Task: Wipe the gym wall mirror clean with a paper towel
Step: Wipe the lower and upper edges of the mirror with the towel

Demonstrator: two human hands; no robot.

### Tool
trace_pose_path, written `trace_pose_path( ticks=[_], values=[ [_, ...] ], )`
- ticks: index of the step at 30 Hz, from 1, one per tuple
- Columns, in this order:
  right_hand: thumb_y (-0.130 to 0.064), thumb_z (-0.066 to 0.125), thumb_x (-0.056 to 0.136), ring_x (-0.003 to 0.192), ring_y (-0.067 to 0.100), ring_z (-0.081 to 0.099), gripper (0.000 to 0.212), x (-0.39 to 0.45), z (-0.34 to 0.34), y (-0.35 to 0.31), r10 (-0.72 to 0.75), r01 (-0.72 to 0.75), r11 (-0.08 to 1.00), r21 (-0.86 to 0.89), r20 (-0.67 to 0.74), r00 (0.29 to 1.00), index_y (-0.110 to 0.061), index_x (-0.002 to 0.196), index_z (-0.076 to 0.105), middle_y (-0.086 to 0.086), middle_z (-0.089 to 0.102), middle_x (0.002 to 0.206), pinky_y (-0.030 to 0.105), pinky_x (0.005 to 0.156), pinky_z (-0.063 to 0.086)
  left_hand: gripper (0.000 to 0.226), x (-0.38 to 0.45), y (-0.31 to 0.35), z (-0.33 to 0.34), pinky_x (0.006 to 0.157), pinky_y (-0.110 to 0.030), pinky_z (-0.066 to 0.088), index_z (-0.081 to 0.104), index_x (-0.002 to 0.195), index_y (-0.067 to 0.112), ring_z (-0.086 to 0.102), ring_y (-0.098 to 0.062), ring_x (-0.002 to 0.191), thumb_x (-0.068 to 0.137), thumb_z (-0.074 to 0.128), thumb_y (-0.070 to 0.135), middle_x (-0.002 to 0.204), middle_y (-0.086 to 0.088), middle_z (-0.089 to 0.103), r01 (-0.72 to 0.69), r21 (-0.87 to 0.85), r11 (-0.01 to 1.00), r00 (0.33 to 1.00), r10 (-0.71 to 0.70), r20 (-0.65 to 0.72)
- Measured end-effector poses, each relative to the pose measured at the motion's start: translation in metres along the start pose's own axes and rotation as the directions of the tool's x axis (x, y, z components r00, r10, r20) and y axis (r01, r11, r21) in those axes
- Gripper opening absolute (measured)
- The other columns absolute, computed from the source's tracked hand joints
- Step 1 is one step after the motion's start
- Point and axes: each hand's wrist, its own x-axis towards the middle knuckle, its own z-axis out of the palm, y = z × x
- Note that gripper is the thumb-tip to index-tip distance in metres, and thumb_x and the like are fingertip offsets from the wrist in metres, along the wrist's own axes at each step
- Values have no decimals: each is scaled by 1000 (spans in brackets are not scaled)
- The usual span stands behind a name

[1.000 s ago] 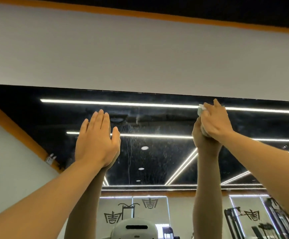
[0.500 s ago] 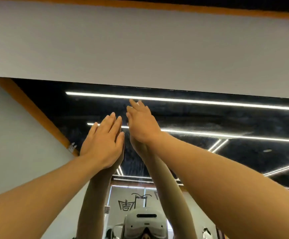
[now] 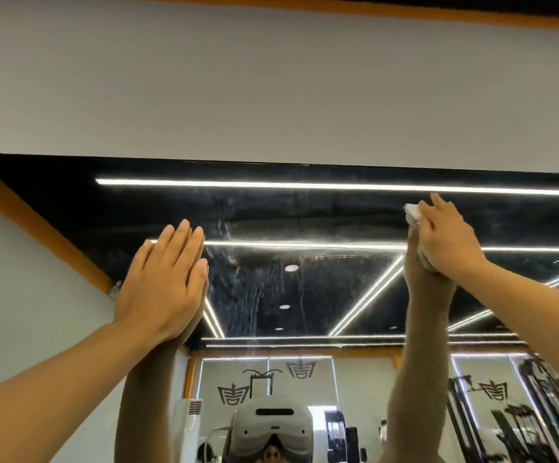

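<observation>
Left hand (image 3: 162,284) flat w/ straight fingers on mirror (image 3: 304,279), right hand (image 3: 448,240) pressing paper towel (image 3: 412,213) near top edge

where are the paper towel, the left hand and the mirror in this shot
paper towel (image 3: 412,213), head view, white corner sticking out above the right hand
left hand (image 3: 162,282), head view, back of the hand, flat on the glass
mirror (image 3: 304,282), head view, streaked glass between the hands
</observation>
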Motion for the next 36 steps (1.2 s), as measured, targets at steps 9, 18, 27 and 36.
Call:
trace_pose_path(
  ticks=[9,18,27,36],
  values=[
    [-11,40,104,132,36,42,29,-10,31,-77,-27,24,999,-22,-116,993,0,120,61,17,46,145,52,111,36,72,-2,3,4,122,-32,-6,3,153,21,-5,-11,151,90,-5,56,165,4,3,15,-6,1000,1000,-14,7],
    [-20,36,108,153,27,8,46,-51,95,-250,-598,610,793,2,199,776,-10,153,34,6,19,165,39,123,7,89,-4,8,-8,120,-24,-11,6,158,20,-7,-5,152,80,-15,56,167,7,0,65,-70,995,998,-65,6],
    [-16,31,109,154,25,2,44,-7,77,-202,-459,457,888,60,193,867,-15,153,37,3,13,167,40,123,8,72,-7,8,-12,116,-17,-13,9,159,18,-5,-2,150,92,6,44,167,6,4,55,-122,991,998,-54,15],
    [-26,33,106,152,14,11,44,-106,81,-185,-839,802,540,255,240,489,-23,149,45,-6,33,160,21,120,-1,54,-9,-7,-22,117,-20,-11,7,159,11,-6,-11,154,110,23,24,168,-1,1,106,-133,985,992,-96,78]
  ],
)
